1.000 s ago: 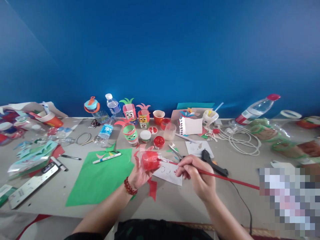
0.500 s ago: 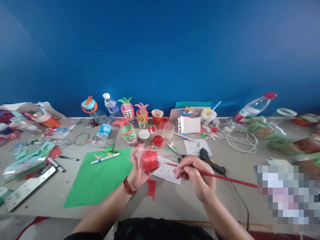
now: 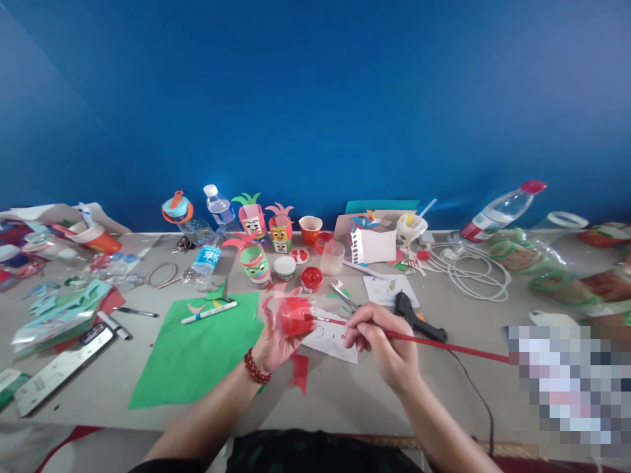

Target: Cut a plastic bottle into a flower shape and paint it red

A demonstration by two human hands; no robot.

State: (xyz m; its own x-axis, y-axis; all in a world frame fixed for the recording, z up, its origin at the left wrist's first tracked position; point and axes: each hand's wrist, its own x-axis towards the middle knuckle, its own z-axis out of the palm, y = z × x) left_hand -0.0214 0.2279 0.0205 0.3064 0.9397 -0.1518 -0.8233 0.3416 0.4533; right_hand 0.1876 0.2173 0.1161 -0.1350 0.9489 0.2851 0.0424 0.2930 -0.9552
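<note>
My left hand [image 3: 276, 341], with a beaded bracelet at the wrist, is closed round a clear plastic cup [image 3: 294, 316] that is coated red over much of its side. The cup lies tilted, its open side toward the right. Between the fingers of my right hand [image 3: 382, 341] is a long red paintbrush [image 3: 434, 342], its tip at the cup's right edge. Just beyond the cup stands an open jar of red paint [image 3: 311, 279]. A white drawing sheet [image 3: 330, 338] and a red paper scrap [image 3: 300, 373] lie under and beside the hands.
Green paper [image 3: 192, 361] with a marker [image 3: 210, 312] lies on the left. Decorated paper-faced cups [image 3: 255, 263] stand at the back beside a lidded jar [image 3: 284, 268]. To the right are scissors [image 3: 345, 297], a black glue gun [image 3: 417, 318], a coiled white cable [image 3: 473, 269] and a bottle [image 3: 500, 213].
My right hand has moved slightly left with the brush, whose tip stays by the cup's edge. The left hand keeps hold of the cup in nearly the same place.
</note>
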